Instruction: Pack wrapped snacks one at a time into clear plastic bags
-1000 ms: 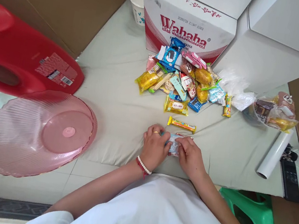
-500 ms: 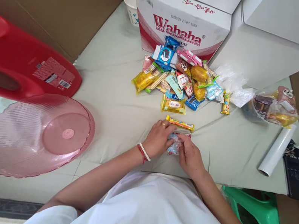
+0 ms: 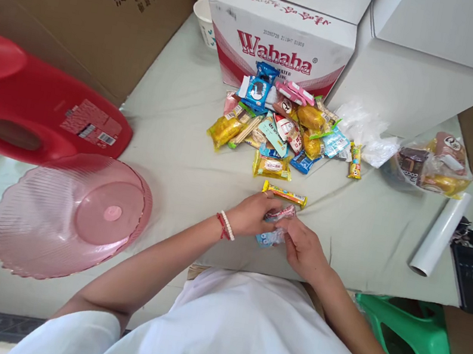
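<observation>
Close to the table's front edge, a small crinkled snack packet (image 3: 268, 238) with blue, clear and red printed parts is between my hands. My left hand (image 3: 251, 213), with a ring and bracelets on it, is closed on the packet's left side. From the right, my right hand (image 3: 305, 248) pinches its wrapper; the fingers cover part of it. Just beyond my left fingertips lies a yellow stick-shaped snack (image 3: 284, 194). Farther back, a heap of wrapped snacks (image 3: 279, 124) rests against the Wahaha box (image 3: 283, 34), with a yellow snack packet (image 3: 272, 166) at its near side.
To the left are a pink ribbed bowl (image 3: 48, 218), overhanging the table edge, and a red jug (image 3: 49, 103). On the right stand a bag of snacks (image 3: 433, 164), a white roll (image 3: 439, 235) and a black phone (image 3: 469, 279). A green stool (image 3: 434, 349) is below.
The packet has turned between my hands, so its red-printed part now shows near my left fingers and its blue part toward me. The view has shifted slightly.
</observation>
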The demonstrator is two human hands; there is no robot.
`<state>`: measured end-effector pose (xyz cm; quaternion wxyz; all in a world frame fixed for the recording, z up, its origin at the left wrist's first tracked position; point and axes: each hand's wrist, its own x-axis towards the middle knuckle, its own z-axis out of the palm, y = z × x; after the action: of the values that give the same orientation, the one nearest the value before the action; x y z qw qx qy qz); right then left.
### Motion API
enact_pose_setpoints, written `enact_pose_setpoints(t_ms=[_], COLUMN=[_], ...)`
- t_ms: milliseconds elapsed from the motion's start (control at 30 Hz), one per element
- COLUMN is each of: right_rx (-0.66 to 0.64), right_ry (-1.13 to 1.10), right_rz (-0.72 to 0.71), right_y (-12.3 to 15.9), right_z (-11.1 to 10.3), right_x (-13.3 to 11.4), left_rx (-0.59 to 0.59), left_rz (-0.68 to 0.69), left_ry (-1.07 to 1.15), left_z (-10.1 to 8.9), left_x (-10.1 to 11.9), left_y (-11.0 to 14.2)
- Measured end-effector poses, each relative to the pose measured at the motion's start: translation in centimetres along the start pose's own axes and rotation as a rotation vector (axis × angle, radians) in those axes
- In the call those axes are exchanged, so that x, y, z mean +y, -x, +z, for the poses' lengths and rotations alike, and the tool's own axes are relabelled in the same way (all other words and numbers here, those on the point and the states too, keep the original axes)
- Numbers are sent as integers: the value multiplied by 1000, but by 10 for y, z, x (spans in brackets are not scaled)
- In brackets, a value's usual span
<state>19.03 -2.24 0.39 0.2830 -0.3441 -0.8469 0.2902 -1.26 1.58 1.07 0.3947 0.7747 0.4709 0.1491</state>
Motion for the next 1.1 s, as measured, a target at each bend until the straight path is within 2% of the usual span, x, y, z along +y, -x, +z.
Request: enact_pose_setpoints(t_ms=[67, 233, 333, 400, 467, 600, 700, 833, 900, 967, 1033, 1100], right_rx=[40, 87, 77, 115, 190, 326, 327, 318, 397, 557, 780, 1047], right_ry=[27, 144, 191, 207, 190, 22, -205, -397, -391, -342, -262, -114], right_rz=[7, 26, 43, 82, 146, 332, 501, 602, 662, 711, 696, 594], right_y=[0, 0, 0, -1, -1, -2, -1, 5, 12, 21, 31, 37], right_z=[-2, 9, 23, 30, 33, 28, 21, 10, -7, -41, -93, -159], right_x=[-4, -18, -23, -23, -18, -5, 1, 5, 16, 36, 64, 96], left_rx=[94, 441, 542, 524, 455, 308, 230, 231, 335, 457, 548, 593], left_rz=[-101, -437, -527, -498, -429, -380, -351, -336, -345, -402, -482, -543], left_ry=[125, 301, 501, 666, 806, 1012, 1107, 1124, 1035, 878, 656, 436], left_z=[1, 14, 17, 14, 8, 1, 6, 12, 10, 6, 4, 7], left_x=[6, 18, 22, 25, 31, 40, 44, 47, 41, 28, 8, -16], left_y=[4, 9, 10, 13, 17, 20, 18, 27, 40, 57, 80, 106])
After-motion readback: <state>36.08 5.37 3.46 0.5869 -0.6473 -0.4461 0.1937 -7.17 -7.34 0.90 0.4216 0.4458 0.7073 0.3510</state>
